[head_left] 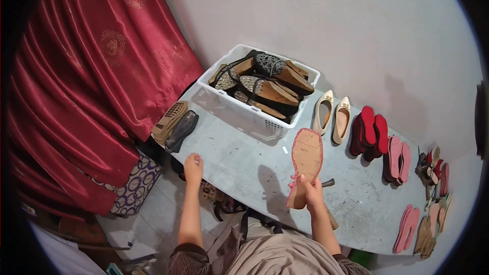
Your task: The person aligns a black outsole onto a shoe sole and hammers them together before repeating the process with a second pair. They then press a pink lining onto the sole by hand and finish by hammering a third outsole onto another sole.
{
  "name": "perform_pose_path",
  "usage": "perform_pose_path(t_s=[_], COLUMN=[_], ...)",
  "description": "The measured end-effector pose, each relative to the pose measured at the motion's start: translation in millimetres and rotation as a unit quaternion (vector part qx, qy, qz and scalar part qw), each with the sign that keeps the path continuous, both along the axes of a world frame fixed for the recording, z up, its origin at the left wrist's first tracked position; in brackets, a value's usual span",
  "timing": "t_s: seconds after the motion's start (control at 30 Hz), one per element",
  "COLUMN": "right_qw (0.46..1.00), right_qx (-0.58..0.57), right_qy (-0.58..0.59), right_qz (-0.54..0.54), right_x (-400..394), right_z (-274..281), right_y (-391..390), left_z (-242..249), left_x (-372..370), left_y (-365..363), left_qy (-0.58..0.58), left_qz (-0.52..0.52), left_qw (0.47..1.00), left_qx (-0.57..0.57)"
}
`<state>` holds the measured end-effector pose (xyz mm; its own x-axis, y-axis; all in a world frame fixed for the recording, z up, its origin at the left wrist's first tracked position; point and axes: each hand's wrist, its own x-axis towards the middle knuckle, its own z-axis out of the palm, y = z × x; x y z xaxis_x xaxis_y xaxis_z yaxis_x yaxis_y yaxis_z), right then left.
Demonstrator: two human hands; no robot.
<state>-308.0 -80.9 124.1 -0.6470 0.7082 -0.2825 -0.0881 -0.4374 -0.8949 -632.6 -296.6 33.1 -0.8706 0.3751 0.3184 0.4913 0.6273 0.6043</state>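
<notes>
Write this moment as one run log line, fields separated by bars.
right hand: holds insole upright | left hand: rests on table edge | basket: full of shoes

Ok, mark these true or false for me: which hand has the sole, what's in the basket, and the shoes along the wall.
1. The right hand holds up a tan sole with pink edging. True.
2. The left hand grips a hammer. False: it rests at the table edge, holding nothing.
3. The white basket is empty. False: it holds shoe pieces.
4. A cream pair of flats sits beside red soles. True.
</notes>
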Motion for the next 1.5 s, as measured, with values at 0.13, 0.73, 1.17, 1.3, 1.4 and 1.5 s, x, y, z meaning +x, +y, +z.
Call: perform_pose_path(t_s=[0.13, 0.73, 1.17, 1.3, 1.4, 1.5], right_qw=[1.000, 0.991, 0.989, 0.987, 0.985, 0.985], right_qx=[0.014, -0.042, -0.126, -0.144, -0.151, -0.153], right_qy=[0.011, -0.097, 0.003, 0.012, 0.025, 0.030], right_qz=[0.017, 0.077, 0.084, 0.068, 0.077, 0.070], right_x=[-19.4, -89.2, -125.3, -127.3, -125.5, -122.7], right_z=[-8.3, -39.9, -40.3, -39.4, -45.3, -46.9], right_y=[-8.4, -14.7, -15.4, -17.3, -17.5, -19.4], left_z=[7.7, -26.0, 59.6, 62.1, 70.7, 64.9], left_x=[-104.1, -141.3, -5.3, 22.5, 37.5, 36.1], left_y=[-5.7, -10.3, 43.2, 54.1, 59.5, 60.3], left_qy=[0.048, 0.097, -0.516, -0.519, -0.545, -0.556], left_qz=[0.028, -0.002, -0.085, -0.109, -0.130, -0.133], left_qw=[0.993, 0.992, 0.761, 0.749, 0.736, 0.735], left_qx=[-0.104, -0.087, 0.384, 0.396, 0.381, 0.365])
